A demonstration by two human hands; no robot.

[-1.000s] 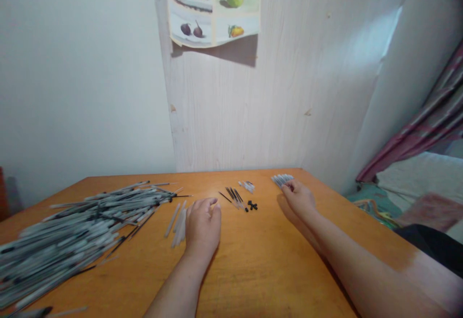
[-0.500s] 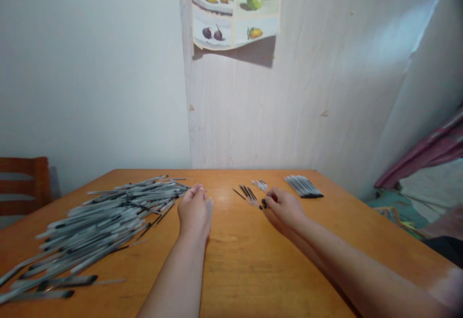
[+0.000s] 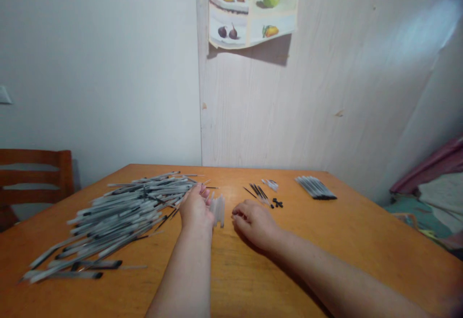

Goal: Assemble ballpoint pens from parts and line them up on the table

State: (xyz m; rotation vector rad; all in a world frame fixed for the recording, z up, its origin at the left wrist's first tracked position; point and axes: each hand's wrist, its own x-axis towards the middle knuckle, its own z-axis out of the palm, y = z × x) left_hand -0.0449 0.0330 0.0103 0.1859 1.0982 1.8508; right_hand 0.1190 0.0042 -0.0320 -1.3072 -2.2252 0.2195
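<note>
left hand (image 3: pixel 197 207) — reaching forward, curled | right hand (image 3: pixel 256 222) — back upward, fingers (image 3: pixel 238 209) bent

Left hand (image 3: pixel 196 207): blurred, grip unclear. Right hand (image 3: pixel 253 221): indistinct, contents unclear. Clear tubes (image 3: pixel 218 209): partly covered by left hand. Pen pile (image 3: pixel 126 212): lower pieces buried, count untellable. Small pale pieces (image 3: pixel 270 185): too small to identify. Fruit print (image 3: pixel 249 14): top cropped. Chair (image 3: pixel 65 176): cropped at left.
</note>
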